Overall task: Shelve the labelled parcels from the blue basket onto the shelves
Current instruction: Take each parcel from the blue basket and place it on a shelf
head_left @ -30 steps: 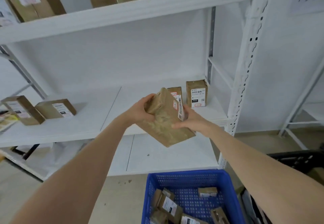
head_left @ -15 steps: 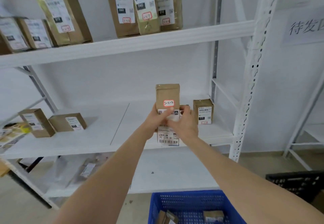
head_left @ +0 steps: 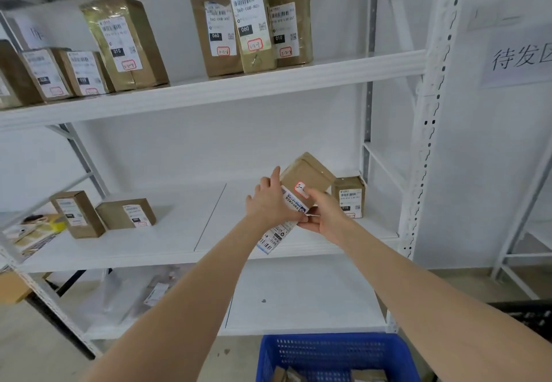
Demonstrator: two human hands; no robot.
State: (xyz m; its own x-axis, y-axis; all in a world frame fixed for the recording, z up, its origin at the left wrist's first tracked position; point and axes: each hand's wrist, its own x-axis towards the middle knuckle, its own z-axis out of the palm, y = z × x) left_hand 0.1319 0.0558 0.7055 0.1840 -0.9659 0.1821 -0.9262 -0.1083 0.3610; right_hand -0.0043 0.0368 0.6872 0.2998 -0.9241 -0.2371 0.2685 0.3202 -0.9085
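A brown labelled parcel (head_left: 309, 172) with a red-edged sticker is tilted to the right above the middle shelf (head_left: 179, 241). My left hand (head_left: 268, 200) holds its left side, fingers reaching up along the edge and thumb on the white label. My right hand (head_left: 327, 215) grips its lower right corner from below. The blue basket (head_left: 328, 348) stands on the floor at the bottom of the view, with a few brown parcels showing inside.
A small parcel (head_left: 348, 196) stands just right of the held one, near the shelf upright (head_left: 424, 142). Two parcels (head_left: 127, 214) sit at the middle shelf's left. Several taller parcels (head_left: 248, 23) line the upper shelf. A black crate (head_left: 531, 316) is at right.
The view rose, so the upper shelf shows and less of the basket. The parcel turned label-forward and upright, then tilted right and moved closer to the small parcel on the middle shelf.
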